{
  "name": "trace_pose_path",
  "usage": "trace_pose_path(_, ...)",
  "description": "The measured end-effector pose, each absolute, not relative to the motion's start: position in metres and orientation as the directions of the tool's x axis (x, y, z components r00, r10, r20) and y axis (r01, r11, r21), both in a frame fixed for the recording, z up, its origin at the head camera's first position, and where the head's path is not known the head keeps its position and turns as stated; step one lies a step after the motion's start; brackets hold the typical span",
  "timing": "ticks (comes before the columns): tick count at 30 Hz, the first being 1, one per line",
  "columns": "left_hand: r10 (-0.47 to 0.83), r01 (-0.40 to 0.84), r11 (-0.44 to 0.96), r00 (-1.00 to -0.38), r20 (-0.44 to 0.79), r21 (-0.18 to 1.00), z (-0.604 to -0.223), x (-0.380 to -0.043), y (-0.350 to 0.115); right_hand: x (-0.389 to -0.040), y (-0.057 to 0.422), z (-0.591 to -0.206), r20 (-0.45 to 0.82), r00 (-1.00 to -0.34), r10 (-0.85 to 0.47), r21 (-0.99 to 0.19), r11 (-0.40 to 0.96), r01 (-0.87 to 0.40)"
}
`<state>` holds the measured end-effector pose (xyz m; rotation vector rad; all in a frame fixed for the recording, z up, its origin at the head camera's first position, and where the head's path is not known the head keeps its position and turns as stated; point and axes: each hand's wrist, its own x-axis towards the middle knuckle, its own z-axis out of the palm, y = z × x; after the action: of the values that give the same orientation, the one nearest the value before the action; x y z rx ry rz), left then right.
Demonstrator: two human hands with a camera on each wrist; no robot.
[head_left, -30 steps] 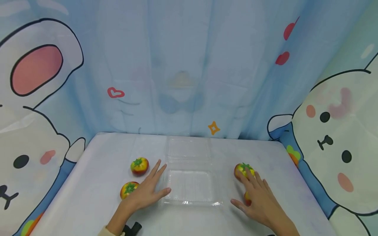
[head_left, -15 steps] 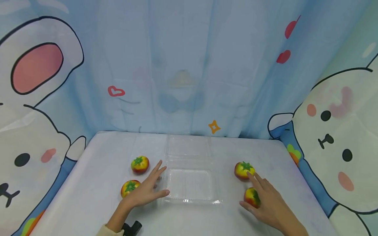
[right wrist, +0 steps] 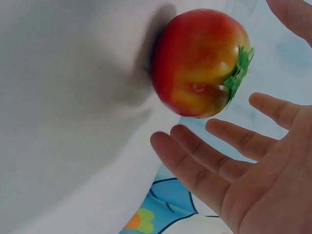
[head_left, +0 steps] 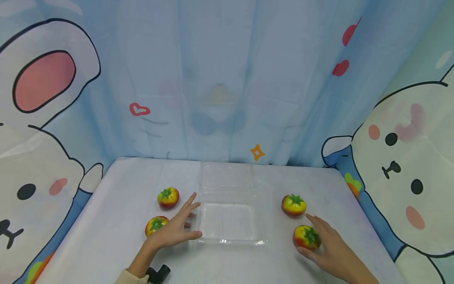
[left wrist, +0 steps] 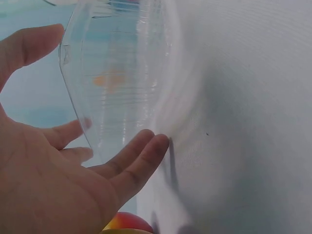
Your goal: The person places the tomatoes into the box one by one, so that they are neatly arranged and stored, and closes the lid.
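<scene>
the right hand (head_left: 328, 249), fingers apart, sits beside the nearer fruit (head_left: 303, 238) toward the right edge of the desk (head_left: 117, 213); the left hand (head_left: 172, 233), fingers spread, is beside the clear container (head_left: 228, 223); a steady hold likely needs thumb and fingers low on opposite sides, avoiding the leafy top (head_left: 312, 236)

Fruits (head_left: 294, 207), four: red running into yellow, green leaves (head_left: 296, 199) on each; box (head_left: 228, 223): clear, colourless; cloth (head_left: 227, 264): white, plain; curtain (head_left: 213, 51): pale blue, printed with red hearts (head_left: 341, 68), an orange star (head_left: 257, 152) and white animals (head_left: 376, 185), black-outlined, pink-cheeked; sleeve (head_left: 132, 277): cream; wrist piece (head_left: 159, 275): black
</scene>
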<state>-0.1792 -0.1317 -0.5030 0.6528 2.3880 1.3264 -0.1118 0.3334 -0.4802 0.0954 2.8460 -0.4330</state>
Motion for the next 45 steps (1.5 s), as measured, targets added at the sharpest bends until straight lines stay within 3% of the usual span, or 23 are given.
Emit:
trace_pose_path(15, 0.559, 0.207, 0.428, -0.826, -0.078, 0.879, -0.509, -0.181, -0.134, -0.112, 0.344, -0.488, -0.279, -0.959, 0.047, -0.393, 0.906, 0.159)
trace_pose_path(45, 0.553, 0.187, 0.446, -0.827, -0.106, 0.875, -0.507, -0.181, -0.132, -0.117, 0.352, -0.496, -0.243, -0.970, 0.028, -0.419, 0.898, 0.131)
